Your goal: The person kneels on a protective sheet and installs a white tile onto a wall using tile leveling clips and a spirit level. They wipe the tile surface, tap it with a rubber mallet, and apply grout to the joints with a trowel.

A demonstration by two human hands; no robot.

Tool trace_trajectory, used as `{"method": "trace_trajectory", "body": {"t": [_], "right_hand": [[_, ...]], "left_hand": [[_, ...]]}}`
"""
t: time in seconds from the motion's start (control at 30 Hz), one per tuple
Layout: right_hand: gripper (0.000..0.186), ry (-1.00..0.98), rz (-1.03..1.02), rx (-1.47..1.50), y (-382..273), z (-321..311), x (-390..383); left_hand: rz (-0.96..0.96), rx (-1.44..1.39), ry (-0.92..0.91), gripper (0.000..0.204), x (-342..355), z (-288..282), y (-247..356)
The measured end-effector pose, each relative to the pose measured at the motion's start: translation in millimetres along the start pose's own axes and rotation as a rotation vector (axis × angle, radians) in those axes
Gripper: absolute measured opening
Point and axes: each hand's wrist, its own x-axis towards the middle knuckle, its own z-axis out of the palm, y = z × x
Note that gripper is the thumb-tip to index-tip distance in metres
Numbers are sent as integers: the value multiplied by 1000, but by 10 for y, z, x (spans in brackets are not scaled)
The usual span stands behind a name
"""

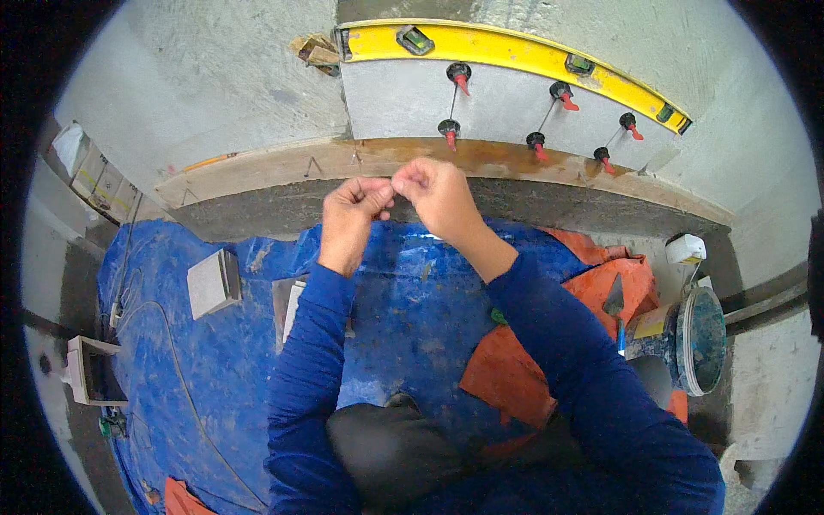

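My left hand (pixel 354 216) and my right hand (pixel 439 196) are raised together in front of the wall, fingertips meeting around something tiny that I cannot make out. Both fists are curled. They hover just below a row of grey wall tiles (pixel 498 107) fitted with several red-and-black levelling clips (pixel 449 131). A yellow spirit level (pixel 506 50) rests along the tiles' top edge. A wooden batten (pixel 283 172) runs under the tiles.
A blue tarp (pixel 206 378) and an orange sheet (pixel 506 378) cover the floor. Loose grey tiles (pixel 213 283) lie at the left. A trowel (pixel 614 296), a bucket (pixel 699 339) and a white container (pixel 685 249) sit at the right. My dark knee (pixel 386 446) is below.
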Motion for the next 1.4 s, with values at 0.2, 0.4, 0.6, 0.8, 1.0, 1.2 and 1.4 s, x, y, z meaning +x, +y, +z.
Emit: {"method": "trace_trajectory", "body": {"t": [0.2, 0.4, 0.6, 0.8, 1.0, 1.2, 1.4], "right_hand": [[15, -233, 82, 199, 266, -11, -92], [23, -553, 82, -38, 86, -277, -1], [19, -408, 89, -64, 83, -419, -129], [15, -104, 156, 206, 124, -234, -60], [16, -48, 319, 403, 246, -80, 40], [12, 137, 208, 274, 342, 272, 156], [13, 279, 465, 616, 243, 560, 326]], "left_hand": [[55, 355, -170, 8, 26, -156, 21], [156, 919, -522, 10, 267, -243, 479], [4, 1144, -170, 24, 641, -218, 690], [188, 854, 186, 22, 1016, -441, 905], [408, 659, 344, 30, 938, -292, 644], [466, 552, 343, 28, 1000, -190, 657], [507, 580, 390, 33, 1045, -135, 638]]}}
